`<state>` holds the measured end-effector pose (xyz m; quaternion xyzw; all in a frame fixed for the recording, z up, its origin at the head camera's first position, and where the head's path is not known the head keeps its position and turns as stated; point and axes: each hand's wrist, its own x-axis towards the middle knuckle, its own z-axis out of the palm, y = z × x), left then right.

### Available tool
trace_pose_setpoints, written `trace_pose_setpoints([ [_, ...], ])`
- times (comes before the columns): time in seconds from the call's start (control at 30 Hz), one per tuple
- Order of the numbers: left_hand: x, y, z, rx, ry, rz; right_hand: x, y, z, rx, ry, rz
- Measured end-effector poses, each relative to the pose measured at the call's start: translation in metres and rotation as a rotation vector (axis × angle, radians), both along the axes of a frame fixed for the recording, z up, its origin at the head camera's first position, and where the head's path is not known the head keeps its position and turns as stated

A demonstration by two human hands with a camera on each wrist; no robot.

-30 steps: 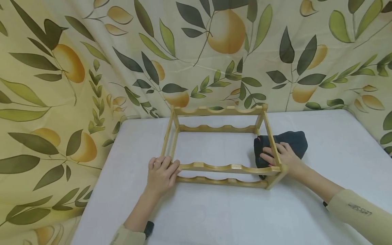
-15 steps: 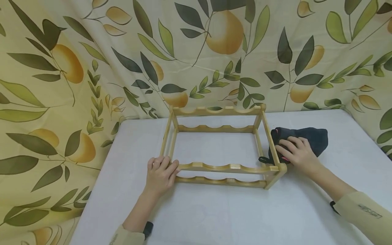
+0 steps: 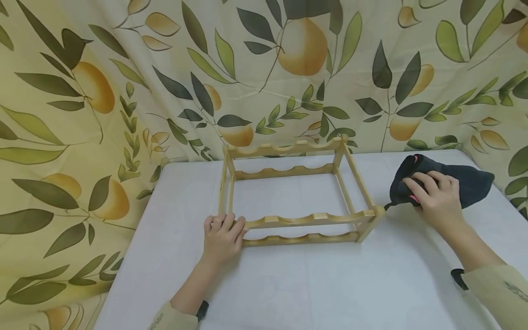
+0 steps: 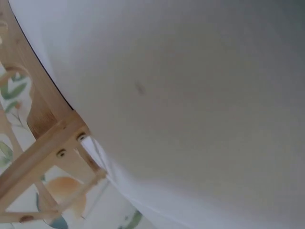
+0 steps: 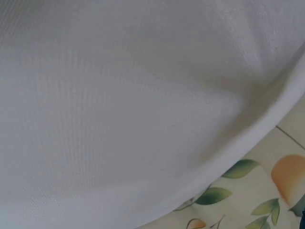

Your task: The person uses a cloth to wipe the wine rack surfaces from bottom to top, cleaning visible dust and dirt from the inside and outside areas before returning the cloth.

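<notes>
A light wooden wine rack (image 3: 288,222) with scalloped rails stands on the table in the head view. My left hand (image 3: 222,240) grips its near left corner, fingers curled over the top. Part of the wooden frame (image 4: 57,143) also shows in the left wrist view, without the hand. To the right of the rack, my right hand (image 3: 441,201) holds a dark navy cloth bundle (image 3: 468,181) with pinkish trim. A thin dark loop hangs from the bundle towards the rack's near right corner. The right wrist view shows neither hand nor bundle.
A white cloth covers the table (image 3: 280,284). Behind and to the left hangs a fabric curtain (image 3: 264,68) printed with fruit and leaves. The table's edge (image 5: 257,143) crosses the right wrist view, with patterned fabric beyond it.
My right hand has carried the dark cloth bundle from the rack's right end out to the right. The rack has turned slightly, its right end shifting away from me. My left hand stays on its corner.
</notes>
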<state>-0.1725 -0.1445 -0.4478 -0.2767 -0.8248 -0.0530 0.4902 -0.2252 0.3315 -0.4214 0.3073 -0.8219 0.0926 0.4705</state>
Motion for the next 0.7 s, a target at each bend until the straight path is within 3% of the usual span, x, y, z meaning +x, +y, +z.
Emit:
trace_pose_setpoints([
  [0.3,0.023,0.031,0.003,-0.032,-0.019,0.130,0.007,0.004,0.005,-0.066,0.026,-0.070],
  [0.5,0.038,0.053,0.008,-0.070,-0.088,0.212,0.013,0.008,0.006,-0.114,0.056,-0.092],
  [0.63,0.043,0.054,0.012,-0.108,-0.129,0.226,0.018,0.011,0.006,-0.112,0.022,-0.093],
  [0.7,0.045,0.051,0.015,-0.120,-0.152,0.196,0.021,0.011,0.005,-0.108,0.010,-0.094],
])
